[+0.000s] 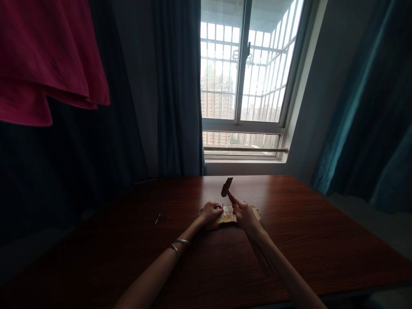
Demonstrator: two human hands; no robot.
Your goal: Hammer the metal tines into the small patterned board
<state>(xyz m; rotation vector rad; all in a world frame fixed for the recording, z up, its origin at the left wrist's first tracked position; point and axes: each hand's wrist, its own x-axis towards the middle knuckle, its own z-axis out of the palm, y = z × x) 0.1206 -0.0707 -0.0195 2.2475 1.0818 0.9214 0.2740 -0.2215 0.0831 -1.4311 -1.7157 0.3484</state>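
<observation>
In the head view my right hand is wrapped round the wooden handle of a hammer. The hammer's head is raised above the table, up and to the left of that hand. My left hand pinches a thin upright nail between its fingertips. Under both hands lies a flat, light piece of board with many small dark spots and a rough, uneven edge. My left hand covers part of its left end. Whether the nail's tip has entered the board I cannot tell.
Several loose nails lie on the brown wooden table to the left. Behind the table are a barred window and dark blue curtains. A pink cloth hangs at the upper left.
</observation>
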